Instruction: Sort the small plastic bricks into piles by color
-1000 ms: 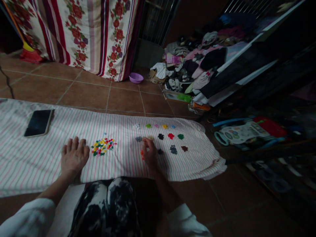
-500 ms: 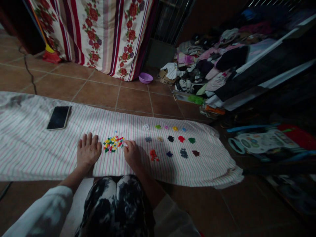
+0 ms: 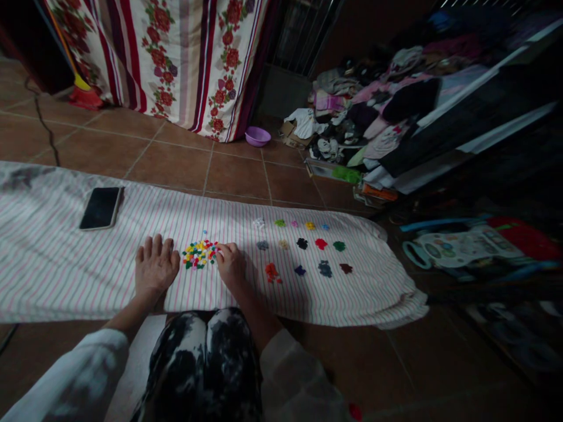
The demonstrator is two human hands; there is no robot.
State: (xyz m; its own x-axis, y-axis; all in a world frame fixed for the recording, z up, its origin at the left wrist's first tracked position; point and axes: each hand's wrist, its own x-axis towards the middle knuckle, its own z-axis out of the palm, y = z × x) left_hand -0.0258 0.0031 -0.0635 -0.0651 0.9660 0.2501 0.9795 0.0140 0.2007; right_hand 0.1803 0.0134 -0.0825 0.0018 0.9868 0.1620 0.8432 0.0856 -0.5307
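A mixed pile of small coloured pieces (image 3: 199, 254), too small to name, lies on a striped cloth (image 3: 211, 217). My left hand (image 3: 156, 266) rests flat on the cloth just left of the pile, fingers stretched out, holding nothing. At the pile's right edge my right hand (image 3: 231, 264) has its fingers drawn together, touching the pieces there; whatever is between the fingertips is hidden. To the right, single-colour heaps form three rows, among them an orange heap (image 3: 271, 272), a black heap (image 3: 302, 243), a red heap (image 3: 321, 244) and a brown heap (image 3: 346, 268).
A phone (image 3: 101, 208) lies on the cloth at the left. Beyond, on the tiled floor, are a purple basin (image 3: 257, 136), a floral curtain (image 3: 187, 64) and a red broom (image 3: 86, 97). Clothes (image 3: 352, 111) are heaped at the right, near a rack.
My right hand has shifted slightly left and up against the pile's edge. My left hand stays flat beside the pile. The whole view has moved a little.
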